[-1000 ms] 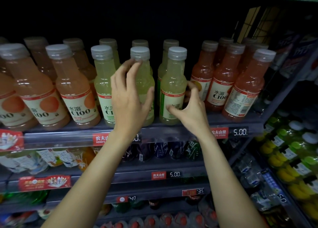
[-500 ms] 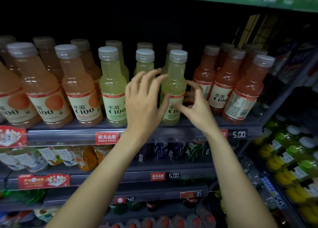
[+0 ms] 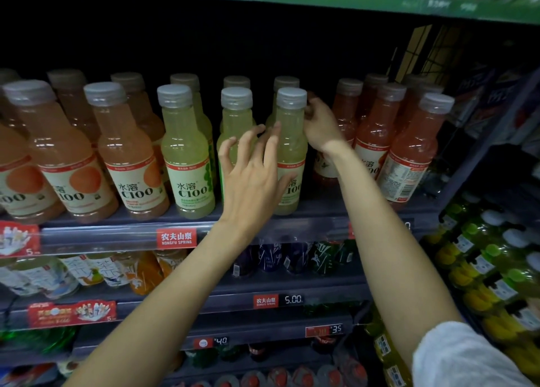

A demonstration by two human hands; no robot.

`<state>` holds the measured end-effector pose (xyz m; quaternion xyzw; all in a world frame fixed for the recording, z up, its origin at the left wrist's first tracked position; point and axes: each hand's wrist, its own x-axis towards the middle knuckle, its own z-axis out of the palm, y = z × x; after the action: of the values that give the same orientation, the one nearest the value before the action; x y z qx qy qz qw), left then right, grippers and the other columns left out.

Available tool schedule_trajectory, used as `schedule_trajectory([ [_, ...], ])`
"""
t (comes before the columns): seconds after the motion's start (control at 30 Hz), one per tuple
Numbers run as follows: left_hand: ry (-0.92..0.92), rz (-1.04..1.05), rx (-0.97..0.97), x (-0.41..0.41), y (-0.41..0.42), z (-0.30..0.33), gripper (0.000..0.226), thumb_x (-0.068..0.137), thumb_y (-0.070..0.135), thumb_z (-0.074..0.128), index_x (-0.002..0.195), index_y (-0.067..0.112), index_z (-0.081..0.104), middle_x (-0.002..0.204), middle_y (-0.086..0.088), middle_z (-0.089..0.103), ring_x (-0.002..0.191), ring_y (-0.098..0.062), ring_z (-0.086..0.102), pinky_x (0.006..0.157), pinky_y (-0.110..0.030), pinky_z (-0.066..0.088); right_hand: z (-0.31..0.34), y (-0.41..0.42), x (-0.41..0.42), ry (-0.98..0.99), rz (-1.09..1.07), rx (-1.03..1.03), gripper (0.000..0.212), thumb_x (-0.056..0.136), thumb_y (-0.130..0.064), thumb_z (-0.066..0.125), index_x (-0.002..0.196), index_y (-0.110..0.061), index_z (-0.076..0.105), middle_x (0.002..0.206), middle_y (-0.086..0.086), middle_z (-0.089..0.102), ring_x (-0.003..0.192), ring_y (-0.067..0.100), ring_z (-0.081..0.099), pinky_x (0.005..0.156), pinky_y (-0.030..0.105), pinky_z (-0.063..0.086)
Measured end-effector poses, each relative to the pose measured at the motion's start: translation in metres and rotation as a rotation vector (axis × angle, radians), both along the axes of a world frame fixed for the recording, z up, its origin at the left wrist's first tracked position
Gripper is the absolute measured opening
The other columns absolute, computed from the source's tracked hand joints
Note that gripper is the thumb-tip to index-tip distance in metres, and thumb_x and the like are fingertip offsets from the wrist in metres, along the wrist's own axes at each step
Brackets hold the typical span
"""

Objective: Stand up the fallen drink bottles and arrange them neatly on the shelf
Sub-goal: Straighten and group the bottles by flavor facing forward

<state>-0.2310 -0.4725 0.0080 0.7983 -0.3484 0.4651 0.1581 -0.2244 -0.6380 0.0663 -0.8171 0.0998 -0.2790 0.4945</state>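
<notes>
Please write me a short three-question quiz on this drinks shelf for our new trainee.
1. True or false: the front row of pale green bottles stands upright.
2. Where is the right hand? A) behind the rightmost green bottle, near its neck; B) on the price tag; C) hanging at the person's side.
3. Fill in: the left hand has its fingers ____ in front of the green bottles.

Key: 1 true; 2 A; 3 spread.
</notes>
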Motion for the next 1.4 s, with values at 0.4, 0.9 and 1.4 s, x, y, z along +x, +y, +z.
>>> schedule_trajectory([
  [0.4,0.031,-0.111,-0.072,0.001,0.004,0.000,0.068,0.084,0.042,0.064,0.139,0.007,0.044,0.135,-0.013,0.054,0.128,-0.026,0.033,0.103,-0.042,0.025,0.000,0.007,-0.017,-0.023,0.075,0.101,0.035,0.098,-0.011,0.047,0.132,-0.005,0.044,0.121,0.006,0.059,0.112,0.014,0.056,0.092,0.024,0.047],
  [0.9,0.715,-1.003,-0.314,-0.053,-0.110,0.017,0.034,0.094,0.013,0.060,0.127,0.005,0.053,0.122,-0.002,0.061,0.111,-0.010,0.058,0.096,-0.033,0.048,-0.050,-0.043,-0.183,-0.276,-0.854,-0.486,0.033,0.090,-0.020,0.059,0.120,-0.008,0.055,0.112,0.005,0.059,0.102,0.017,0.054,0.086,0.039,0.049],
  [1.4,0.775,-0.844,-0.111,-0.062,-0.168,0.028,0.071,0.084,0.050,0.067,0.140,0.018,0.037,0.133,-0.001,0.055,0.115,-0.015,0.058,0.093,-0.037,0.051,-0.066,-0.080,-0.167,-0.051,-0.584,-0.059,0.085,0.072,-0.027,0.076,0.142,-0.029,0.027,0.129,-0.006,0.057,0.107,0.010,0.059,0.088,0.038,0.053],
])
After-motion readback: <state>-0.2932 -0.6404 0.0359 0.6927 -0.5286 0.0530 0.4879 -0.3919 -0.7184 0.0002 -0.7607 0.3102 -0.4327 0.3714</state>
